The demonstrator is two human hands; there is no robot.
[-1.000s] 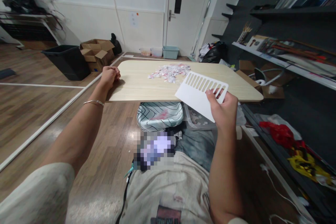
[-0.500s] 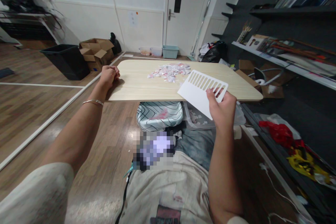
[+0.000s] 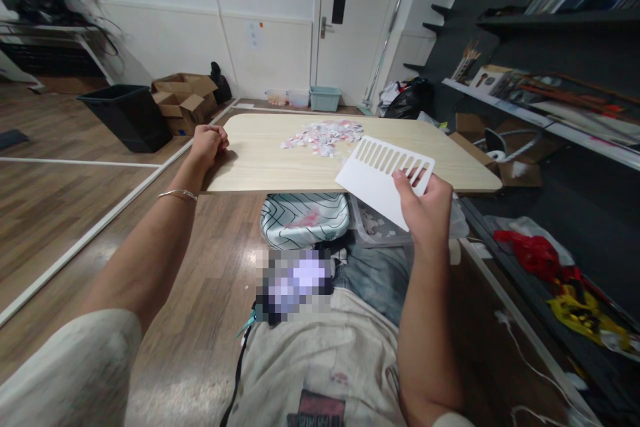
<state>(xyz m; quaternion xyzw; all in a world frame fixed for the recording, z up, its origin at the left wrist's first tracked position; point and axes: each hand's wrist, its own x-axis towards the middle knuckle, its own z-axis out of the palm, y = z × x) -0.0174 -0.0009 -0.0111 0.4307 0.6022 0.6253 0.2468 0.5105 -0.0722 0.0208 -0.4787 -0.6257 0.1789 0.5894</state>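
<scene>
My right hand (image 3: 424,207) grips a white plastic comb-like scraper (image 3: 381,173) with slotted teeth, held tilted over the near right edge of a low light-wood table (image 3: 260,167). A pile of small white and pink paper scraps (image 3: 324,135) lies on the far middle of the table, just beyond the scraper. My left hand (image 3: 207,144) is curled into a fist and rests against the table's near left corner; whether it grips the edge is hidden.
Under the table sit a patterned cushion (image 3: 305,219) and a clear bin (image 3: 380,227) with scraps. A black bin (image 3: 131,117) and cardboard boxes (image 3: 186,99) stand at the left. Dark shelves (image 3: 550,107) with clutter run along the right. A white door (image 3: 350,20) is behind.
The scraper in my right hand shifted slightly right, then back a little left. My left hand has stayed put.
</scene>
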